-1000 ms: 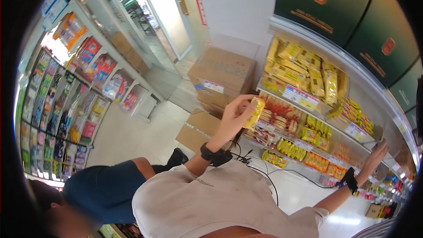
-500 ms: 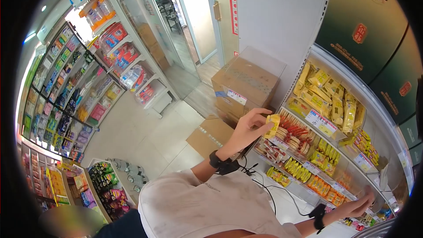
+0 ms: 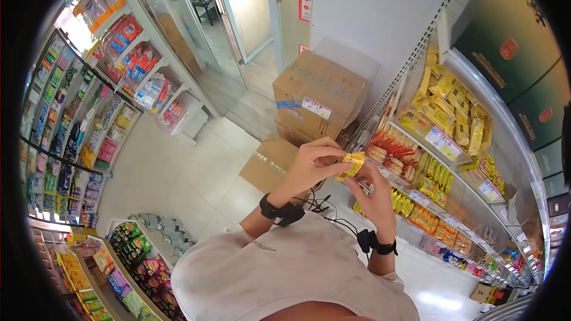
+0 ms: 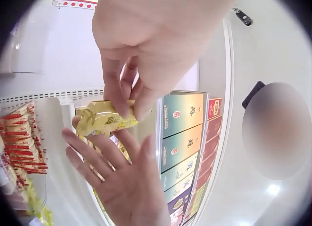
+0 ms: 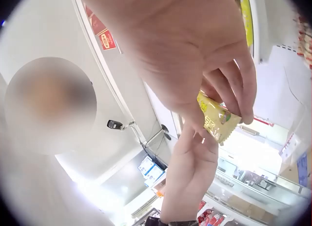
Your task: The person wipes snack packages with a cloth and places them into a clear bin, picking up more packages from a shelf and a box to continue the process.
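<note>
My left hand (image 3: pixel 312 165) pinches one end of a small yellow snack packet (image 3: pixel 352 164) between thumb and fingertips. In the left wrist view, printed lettering and a crimped end show on the packet (image 4: pixel 107 117). My right hand (image 3: pixel 376 199) is raised beside it, its fingers fairly straight. Those fingertips lie right at the far end of the packet and partly behind it, while the thumb stands apart, as the left wrist view shows of the right hand (image 4: pixel 129 189). Seen from the right wrist, the packet (image 5: pixel 217 118) lies between both hands.
Right of the hands, a stepped shelf holds a bin of yellow packets (image 3: pixel 455 104), red-and-cream packs (image 3: pixel 392 151) and green-yellow packs (image 3: pixel 434 178). Cardboard boxes (image 3: pixel 318 86) stand behind. Cables (image 3: pixel 321 202) hang near the wrists. More snack racks (image 3: pixel 77 131) line the left side.
My right hand has come from the shelf on the far right in to the packet. The left hand keeps its hold on the packet. The other person at lower left has gone from view.
</note>
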Tool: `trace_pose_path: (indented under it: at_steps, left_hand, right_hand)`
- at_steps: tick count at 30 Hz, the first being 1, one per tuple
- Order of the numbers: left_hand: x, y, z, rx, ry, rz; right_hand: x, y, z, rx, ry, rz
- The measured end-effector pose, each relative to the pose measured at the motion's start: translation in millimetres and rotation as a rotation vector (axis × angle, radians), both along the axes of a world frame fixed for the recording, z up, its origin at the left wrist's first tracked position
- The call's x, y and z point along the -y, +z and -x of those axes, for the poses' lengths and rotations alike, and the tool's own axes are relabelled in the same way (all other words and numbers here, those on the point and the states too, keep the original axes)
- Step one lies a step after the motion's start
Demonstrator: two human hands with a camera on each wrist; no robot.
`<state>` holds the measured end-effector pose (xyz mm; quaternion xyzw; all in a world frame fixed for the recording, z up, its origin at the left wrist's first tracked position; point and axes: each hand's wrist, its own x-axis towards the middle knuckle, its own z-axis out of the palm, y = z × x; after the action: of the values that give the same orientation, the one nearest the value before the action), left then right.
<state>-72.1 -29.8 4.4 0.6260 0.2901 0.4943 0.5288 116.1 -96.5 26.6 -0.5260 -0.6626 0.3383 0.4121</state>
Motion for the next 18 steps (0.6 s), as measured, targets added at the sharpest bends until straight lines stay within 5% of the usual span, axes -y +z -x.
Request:
trace_pose_path:
  at_steps: [4, 6, 9, 18]
  left_hand:
    - [-8, -25, 37, 0.035, 0.214, 0.196]
    - [-31, -34, 76, -0.373, 0.365, -0.163]
    - [-34, -25, 99, 0.952, -0.050, 0.427]
    - [-19, -26, 116, 1.073, -0.105, 0.400]
  right_hand:
    - [-13, -16, 28, 0.091, -0.125, 0.040]
    - [-18, -20, 34, 0.046, -0.169, 0.027]
    - [-16, -27, 46, 0.004, -0.222, 0.020]
    - [10, -28, 54, -0.018, -0.271, 0.051]
